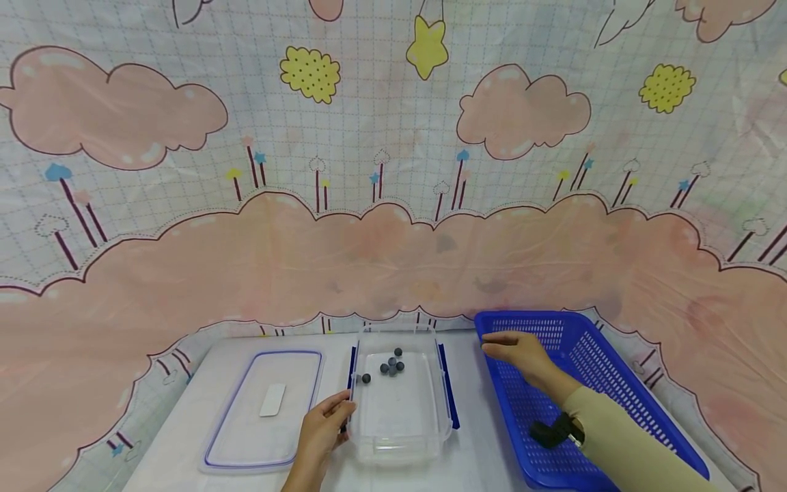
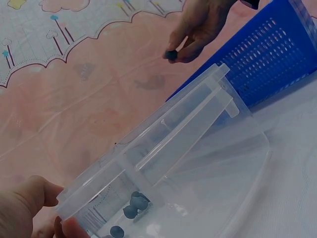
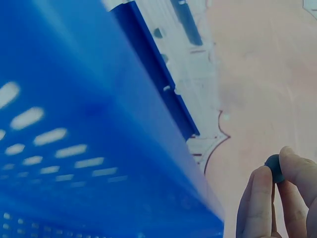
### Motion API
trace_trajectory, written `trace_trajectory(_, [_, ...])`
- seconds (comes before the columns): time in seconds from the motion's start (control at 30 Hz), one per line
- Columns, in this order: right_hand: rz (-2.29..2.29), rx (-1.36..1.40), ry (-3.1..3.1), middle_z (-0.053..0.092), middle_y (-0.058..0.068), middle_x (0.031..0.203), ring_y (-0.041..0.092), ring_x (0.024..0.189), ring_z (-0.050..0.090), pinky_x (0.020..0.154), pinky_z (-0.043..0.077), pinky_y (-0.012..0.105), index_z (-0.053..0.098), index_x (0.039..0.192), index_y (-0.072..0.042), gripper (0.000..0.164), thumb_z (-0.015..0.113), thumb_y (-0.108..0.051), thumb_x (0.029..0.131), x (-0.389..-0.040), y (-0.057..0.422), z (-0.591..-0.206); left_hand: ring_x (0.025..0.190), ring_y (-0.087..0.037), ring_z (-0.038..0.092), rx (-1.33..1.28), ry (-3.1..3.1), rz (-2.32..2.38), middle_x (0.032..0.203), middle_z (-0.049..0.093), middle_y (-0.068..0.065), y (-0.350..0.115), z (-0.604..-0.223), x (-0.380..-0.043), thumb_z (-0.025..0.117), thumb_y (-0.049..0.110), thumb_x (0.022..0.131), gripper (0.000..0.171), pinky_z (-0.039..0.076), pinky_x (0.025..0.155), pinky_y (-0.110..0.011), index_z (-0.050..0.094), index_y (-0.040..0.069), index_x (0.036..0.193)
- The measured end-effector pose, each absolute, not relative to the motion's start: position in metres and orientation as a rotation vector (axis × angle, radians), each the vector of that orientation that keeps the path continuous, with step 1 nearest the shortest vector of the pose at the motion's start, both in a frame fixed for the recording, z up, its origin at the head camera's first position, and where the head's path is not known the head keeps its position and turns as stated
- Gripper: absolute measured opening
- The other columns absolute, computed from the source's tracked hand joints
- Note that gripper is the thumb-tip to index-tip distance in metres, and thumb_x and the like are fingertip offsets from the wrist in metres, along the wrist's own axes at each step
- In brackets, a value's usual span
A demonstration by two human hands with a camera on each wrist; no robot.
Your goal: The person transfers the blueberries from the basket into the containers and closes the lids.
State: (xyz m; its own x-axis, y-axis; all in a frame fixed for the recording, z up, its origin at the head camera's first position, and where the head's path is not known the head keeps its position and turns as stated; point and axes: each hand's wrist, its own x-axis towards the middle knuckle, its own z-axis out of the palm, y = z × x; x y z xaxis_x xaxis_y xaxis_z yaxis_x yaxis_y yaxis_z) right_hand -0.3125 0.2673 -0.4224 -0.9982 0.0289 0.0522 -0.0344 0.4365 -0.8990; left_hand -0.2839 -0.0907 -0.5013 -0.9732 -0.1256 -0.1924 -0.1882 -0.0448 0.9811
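Note:
A clear plastic food container (image 1: pixel 399 417) with dark blue side clips stands uncovered on the table. Several blueberries (image 1: pixel 392 367) lie inside it, mostly in a cluster toward the far end. My left hand (image 1: pixel 324 422) grips the container's left wall, thumb near the rim in the left wrist view. Above the left rim of a blue basket (image 1: pixel 615 383), my right hand (image 1: pixel 519 355) is raised. Between thumb and fingertips it pinches one dark, round blueberry (image 3: pixel 275 168), also visible in the left wrist view. The basket's floor is partly hidden by the right arm.
Left of the container, the clear lid (image 1: pixel 246 437) with a blue seal lies flat, a white label (image 1: pixel 272 400) on it. A white cloth covers the table (image 1: pixel 184 424). Behind it hangs a patterned curtain (image 1: pixel 369 266). The basket's tall slotted walls stand on the right.

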Motion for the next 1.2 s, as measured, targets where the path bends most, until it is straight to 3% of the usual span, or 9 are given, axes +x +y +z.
trace_trajectory(0.27, [1.69, -0.028, -2.607, 0.068, 0.014, 0.119, 0.026, 0.109, 0.064, 0.099, 0.049, 0.049, 0.07, 0.118, -0.003, 0.036, 0.072, -0.025, 0.09, -0.322, 0.25, -0.421, 0.079, -0.014, 0.05, -0.357, 2.138, 2.216, 0.087, 0.061, 0.004, -0.091, -0.501, -0.284, 0.07, 0.014, 0.089, 0.042, 0.05, 0.057, -0.024, 0.063, -0.001, 0.127])
trace_trajectory(0.7, [1.753, 0.006, -2.59, 0.069, 0.014, 0.119, 0.03, 0.112, 0.063, 0.1, 0.048, 0.05, 0.071, 0.117, -0.002, 0.034, 0.073, -0.022, 0.089, -0.335, 0.225, -0.418, 0.079, -0.014, 0.05, -0.343, 2.131, 2.222, 0.088, 0.062, 0.006, -0.091, -0.503, -0.285, 0.07, 0.014, 0.089, 0.042, 0.05, 0.057, -0.023, 0.062, -0.001, 0.128])
trace_trajectory(1.03, [1.921, 0.088, -2.505, 0.067, 0.02, 0.119, 0.03, 0.109, 0.066, 0.098, 0.051, 0.044, 0.067, 0.119, 0.006, 0.033, 0.07, -0.012, 0.091, -0.343, 0.203, -0.423, 0.078, -0.014, 0.05, -0.346, 2.127, 2.226, 0.087, 0.063, 0.007, -0.091, -0.504, -0.285, 0.07, 0.014, 0.089, 0.043, 0.05, 0.057, -0.023, 0.062, -0.001, 0.128])
trace_trajectory(1.2, [2.003, 0.129, -2.458, 0.069, 0.02, 0.114, 0.022, 0.101, 0.067, 0.095, 0.053, 0.04, 0.066, 0.117, 0.009, 0.032, 0.07, -0.007, 0.089, -0.347, 0.19, -0.424, 0.078, -0.013, 0.05, -0.331, 2.115, 2.236, 0.086, 0.061, 0.007, -0.093, -0.505, -0.287, 0.07, 0.013, 0.089, 0.045, 0.049, 0.056, -0.022, 0.061, -0.001, 0.13])
